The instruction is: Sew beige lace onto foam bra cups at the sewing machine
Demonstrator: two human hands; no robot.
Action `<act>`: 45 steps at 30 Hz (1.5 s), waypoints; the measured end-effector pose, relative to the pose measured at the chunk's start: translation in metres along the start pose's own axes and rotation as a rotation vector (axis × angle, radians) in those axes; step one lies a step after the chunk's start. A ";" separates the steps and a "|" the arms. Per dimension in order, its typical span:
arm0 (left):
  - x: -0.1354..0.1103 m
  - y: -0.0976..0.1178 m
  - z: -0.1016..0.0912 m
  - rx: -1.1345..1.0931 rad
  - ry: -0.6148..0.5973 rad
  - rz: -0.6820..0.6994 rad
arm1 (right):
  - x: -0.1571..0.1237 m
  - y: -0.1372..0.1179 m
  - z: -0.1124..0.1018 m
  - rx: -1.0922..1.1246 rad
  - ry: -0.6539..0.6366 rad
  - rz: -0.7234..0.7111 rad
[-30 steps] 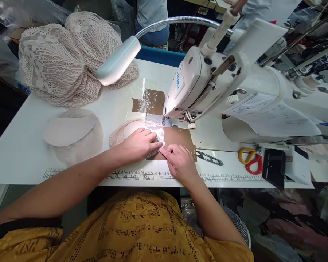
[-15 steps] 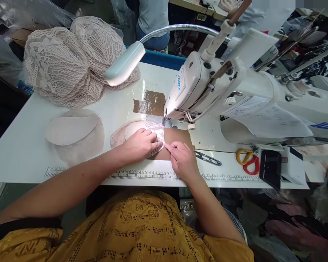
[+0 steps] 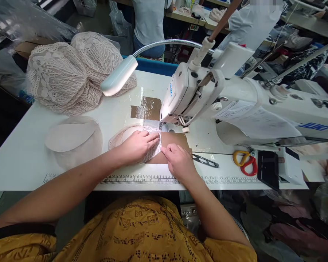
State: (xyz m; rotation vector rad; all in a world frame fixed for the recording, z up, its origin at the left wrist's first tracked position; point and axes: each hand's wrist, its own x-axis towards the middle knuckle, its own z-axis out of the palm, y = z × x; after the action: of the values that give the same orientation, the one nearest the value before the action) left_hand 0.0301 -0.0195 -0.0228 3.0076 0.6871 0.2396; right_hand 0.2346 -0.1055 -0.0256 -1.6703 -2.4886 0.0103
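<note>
A pale pink lace bra cup (image 3: 153, 150) lies on the machine bed, its far right edge at the presser foot and needle of the white sewing machine (image 3: 172, 95). On top of the lace my left hand (image 3: 138, 145) lies flat, fingers stretched towards the needle. My right hand (image 3: 179, 160) has its fingers curled, with thumb and forefinger closed at the near right edge of the lace. What exactly they pinch is partly hidden. Beneath both is a brown taped patch (image 3: 176, 140) on the bed.
Stacked lace cups (image 3: 62, 76) fill the back left, under a lamp (image 3: 120, 74). A pale cup piece with sheer fabric (image 3: 71, 138) lies at left. Thread snips (image 3: 206, 161), scissors (image 3: 248, 167) and a black phone-like object (image 3: 268, 169) lie right. A ruler strip (image 3: 142, 180) runs along the front edge.
My left fingers have shifted up towards the needle, and the lace edge has turned slightly with them. My right hand stays at the lace's near edge. The head view has tilted a little.
</note>
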 end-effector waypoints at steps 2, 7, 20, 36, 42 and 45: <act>0.002 -0.001 0.001 0.029 -0.017 0.013 | 0.000 -0.001 -0.001 0.011 -0.009 0.014; 0.004 -0.004 -0.001 0.059 -0.026 0.038 | 0.002 -0.001 -0.003 0.015 -0.041 0.030; 0.024 -0.035 0.002 0.036 -0.051 0.082 | 0.036 0.004 -0.019 -0.029 -0.190 0.042; 0.028 -0.028 -0.005 -0.099 0.086 -0.062 | 0.039 0.030 0.005 0.341 0.145 0.084; 0.026 -0.034 -0.004 -0.270 0.118 -0.086 | 0.037 0.026 0.003 0.341 0.164 0.085; 0.025 -0.034 -0.005 -0.288 0.111 -0.108 | 0.038 0.023 0.003 0.305 0.160 0.074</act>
State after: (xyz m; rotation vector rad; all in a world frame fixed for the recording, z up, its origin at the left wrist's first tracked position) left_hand 0.0367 0.0221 -0.0173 2.6912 0.7500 0.4605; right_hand 0.2416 -0.0615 -0.0262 -1.5671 -2.1802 0.2421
